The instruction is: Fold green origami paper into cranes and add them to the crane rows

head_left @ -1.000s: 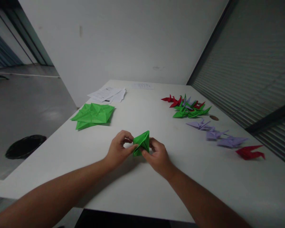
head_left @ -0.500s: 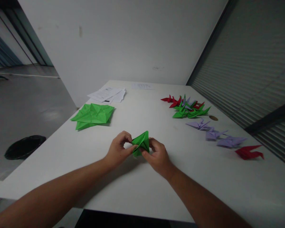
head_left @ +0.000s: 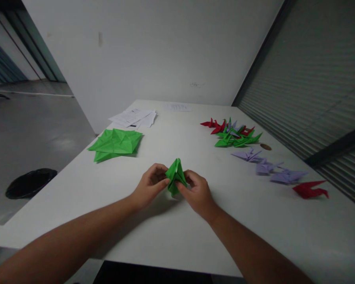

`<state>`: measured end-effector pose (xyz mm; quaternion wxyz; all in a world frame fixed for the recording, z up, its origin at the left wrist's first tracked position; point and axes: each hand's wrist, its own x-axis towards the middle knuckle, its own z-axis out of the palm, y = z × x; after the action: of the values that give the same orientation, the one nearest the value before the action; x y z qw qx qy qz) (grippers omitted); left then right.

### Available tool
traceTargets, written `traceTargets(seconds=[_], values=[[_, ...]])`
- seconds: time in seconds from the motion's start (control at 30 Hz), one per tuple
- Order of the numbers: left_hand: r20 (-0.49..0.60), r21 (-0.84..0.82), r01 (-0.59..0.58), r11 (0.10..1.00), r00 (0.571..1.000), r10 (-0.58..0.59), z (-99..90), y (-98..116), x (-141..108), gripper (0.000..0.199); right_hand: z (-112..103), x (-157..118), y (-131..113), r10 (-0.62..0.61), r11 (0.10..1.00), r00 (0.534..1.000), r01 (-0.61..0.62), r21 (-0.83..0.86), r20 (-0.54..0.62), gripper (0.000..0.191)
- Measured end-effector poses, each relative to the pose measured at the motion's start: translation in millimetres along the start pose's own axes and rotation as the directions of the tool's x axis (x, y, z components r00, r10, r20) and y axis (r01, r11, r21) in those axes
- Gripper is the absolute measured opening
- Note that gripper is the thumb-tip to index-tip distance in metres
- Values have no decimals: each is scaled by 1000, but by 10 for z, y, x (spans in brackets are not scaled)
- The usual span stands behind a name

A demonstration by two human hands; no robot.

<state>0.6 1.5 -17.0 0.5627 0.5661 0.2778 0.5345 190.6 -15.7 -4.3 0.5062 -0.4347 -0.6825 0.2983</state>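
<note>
Between my hands, just above the white table, is a partly folded sheet of green origami paper, with a point upward and its folded layers spread a little. My left hand pinches its left side, thumb at the front and fingers curled behind. My right hand grips the right side in the same manner, its thumb pressed near the middle of the folds. The fingertips behind the paper are hidden.
Creased green sheets lie to the left, with printed papers behind them. A pile of folded cranes sits at the back right; purple cranes and a red crane lie nearer. A black-lined bin stands beyond the table's left edge.
The green paper has been turned between my fingers: its top point has shifted left and its folds now open toward me. Both hands stay in nearly the same place.
</note>
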Motion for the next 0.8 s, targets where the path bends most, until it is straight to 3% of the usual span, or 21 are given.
traceTargets(seconds=[0.23,0.53,0.67,0.8], values=[[68,-139,119,983,992,-111,26,-61,21,54,35,29,63,132,988,991,-133,72,20,15],[1,-287,277,917,957,-289,47,-14,54,54,75,49,155,322,840,935,-354,410,147,32],[23,-315,327,891,941,-338,46,7,56,56,81,53,152,366,799,914,-405,445,174,36],[12,-333,354,874,928,-371,44,10,63,46,72,65,166,391,798,906,-423,429,165,37]])
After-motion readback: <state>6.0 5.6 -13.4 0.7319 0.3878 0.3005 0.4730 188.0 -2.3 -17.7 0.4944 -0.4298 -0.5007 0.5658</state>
